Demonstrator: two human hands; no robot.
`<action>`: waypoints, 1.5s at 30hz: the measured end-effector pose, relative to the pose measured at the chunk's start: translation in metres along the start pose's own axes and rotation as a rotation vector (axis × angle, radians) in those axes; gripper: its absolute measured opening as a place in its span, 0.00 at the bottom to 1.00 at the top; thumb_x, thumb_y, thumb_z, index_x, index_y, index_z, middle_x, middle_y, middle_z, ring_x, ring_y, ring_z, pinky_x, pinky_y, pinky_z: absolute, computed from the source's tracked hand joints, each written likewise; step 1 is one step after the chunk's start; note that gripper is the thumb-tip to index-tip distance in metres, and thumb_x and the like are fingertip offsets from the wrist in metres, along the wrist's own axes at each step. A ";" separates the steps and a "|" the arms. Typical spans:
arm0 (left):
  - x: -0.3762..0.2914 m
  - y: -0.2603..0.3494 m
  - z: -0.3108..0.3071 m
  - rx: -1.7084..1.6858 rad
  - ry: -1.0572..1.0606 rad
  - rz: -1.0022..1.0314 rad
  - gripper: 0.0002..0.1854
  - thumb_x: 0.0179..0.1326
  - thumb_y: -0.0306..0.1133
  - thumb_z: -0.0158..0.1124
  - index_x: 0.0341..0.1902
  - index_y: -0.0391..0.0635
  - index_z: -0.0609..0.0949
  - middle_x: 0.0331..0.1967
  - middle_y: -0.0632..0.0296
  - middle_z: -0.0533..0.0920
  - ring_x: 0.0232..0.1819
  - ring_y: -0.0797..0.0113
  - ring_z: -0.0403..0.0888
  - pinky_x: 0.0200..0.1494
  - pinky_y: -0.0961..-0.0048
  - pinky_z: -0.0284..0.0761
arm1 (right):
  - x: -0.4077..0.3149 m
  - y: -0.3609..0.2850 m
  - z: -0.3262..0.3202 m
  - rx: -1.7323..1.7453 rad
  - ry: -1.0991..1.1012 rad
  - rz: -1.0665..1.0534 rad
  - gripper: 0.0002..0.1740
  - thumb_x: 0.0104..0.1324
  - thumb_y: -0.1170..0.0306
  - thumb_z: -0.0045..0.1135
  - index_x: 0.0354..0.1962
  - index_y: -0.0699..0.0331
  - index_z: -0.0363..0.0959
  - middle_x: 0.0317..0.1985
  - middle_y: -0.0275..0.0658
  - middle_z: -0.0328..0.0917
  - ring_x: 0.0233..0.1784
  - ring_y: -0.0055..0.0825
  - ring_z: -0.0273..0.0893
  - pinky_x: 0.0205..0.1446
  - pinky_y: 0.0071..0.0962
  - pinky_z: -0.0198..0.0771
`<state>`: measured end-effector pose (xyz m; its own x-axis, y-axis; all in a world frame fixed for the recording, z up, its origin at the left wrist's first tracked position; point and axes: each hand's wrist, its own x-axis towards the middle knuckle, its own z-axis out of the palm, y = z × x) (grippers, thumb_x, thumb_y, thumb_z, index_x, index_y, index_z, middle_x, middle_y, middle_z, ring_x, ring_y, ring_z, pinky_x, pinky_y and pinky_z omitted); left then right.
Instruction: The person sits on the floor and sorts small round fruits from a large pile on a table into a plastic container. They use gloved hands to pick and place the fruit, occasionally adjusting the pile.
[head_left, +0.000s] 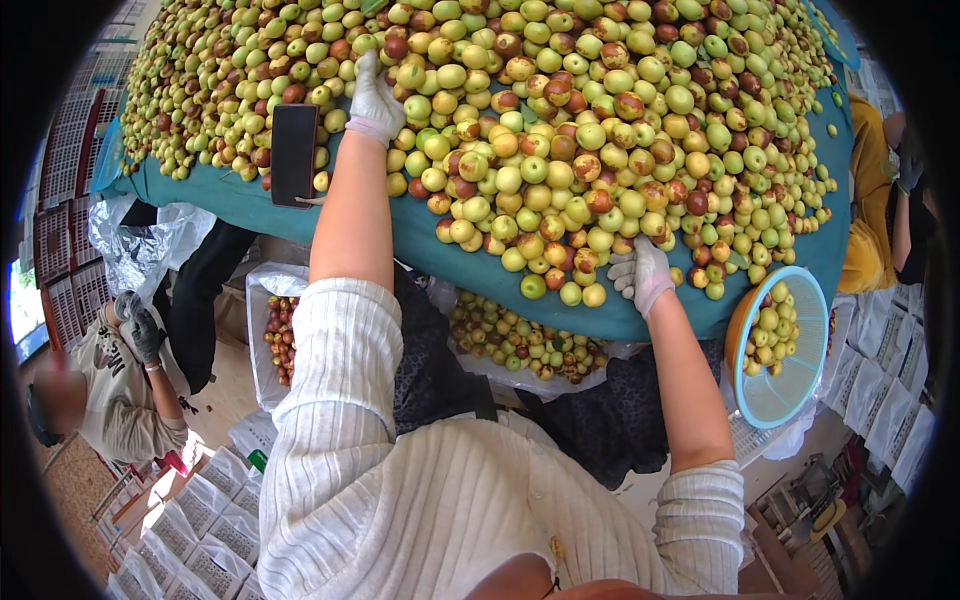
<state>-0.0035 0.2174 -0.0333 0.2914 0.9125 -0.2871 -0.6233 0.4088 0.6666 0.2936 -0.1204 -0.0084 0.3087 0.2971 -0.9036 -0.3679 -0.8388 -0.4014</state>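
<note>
A wide heap of green, yellow and red-brown jujubes covers a table with a teal cloth. My left hand, in a pale glove, reaches far into the heap and touches fruit there; whether it grips any is hidden. At the cloth's near edge my right hand, also gloved, lies against the lower rim of the heap, its fingers partly spread beside the jujubes; its palm side cannot be seen. A dark smartphone rests on the cloth and fruit just left of my left forearm.
A blue-rimmed plastic basket holding jujubes stands at the right. Below the table edge are a lined crate of redder fruit and a plastic-lined container of jujubes. Co-workers are at both sides; lined crates fill the lower left.
</note>
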 end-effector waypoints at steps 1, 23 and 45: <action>0.003 -0.002 0.002 0.097 0.090 -0.035 0.36 0.64 0.58 0.62 0.67 0.47 0.71 0.63 0.58 0.76 0.64 0.59 0.73 0.69 0.58 0.70 | 0.000 0.000 0.000 -0.009 0.006 0.010 0.37 0.72 0.42 0.38 0.35 0.73 0.77 0.21 0.46 0.79 0.11 0.26 0.67 0.13 0.24 0.58; -0.029 -0.053 0.167 2.364 0.004 0.457 0.21 0.61 0.43 0.62 0.56 0.51 0.79 0.54 0.57 0.81 0.55 0.55 0.80 0.55 0.57 0.78 | 0.003 0.001 -0.001 -0.005 -0.036 -0.014 0.36 0.73 0.43 0.37 0.35 0.70 0.79 0.23 0.44 0.82 0.14 0.26 0.68 0.17 0.24 0.61; -0.269 -0.024 0.098 1.680 -0.381 0.429 0.22 0.50 0.40 0.75 0.48 0.48 0.81 0.44 0.53 0.76 0.49 0.52 0.78 0.53 0.63 0.76 | -0.034 0.026 0.003 0.244 -0.026 -0.295 0.29 0.78 0.54 0.36 0.45 0.73 0.76 0.33 0.47 0.85 0.19 0.24 0.74 0.21 0.22 0.69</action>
<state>0.0042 -0.0389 0.0953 0.6117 0.7873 0.0778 0.5792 -0.5126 0.6339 0.2704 -0.1510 0.0117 0.4113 0.5233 -0.7463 -0.4658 -0.5831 -0.6656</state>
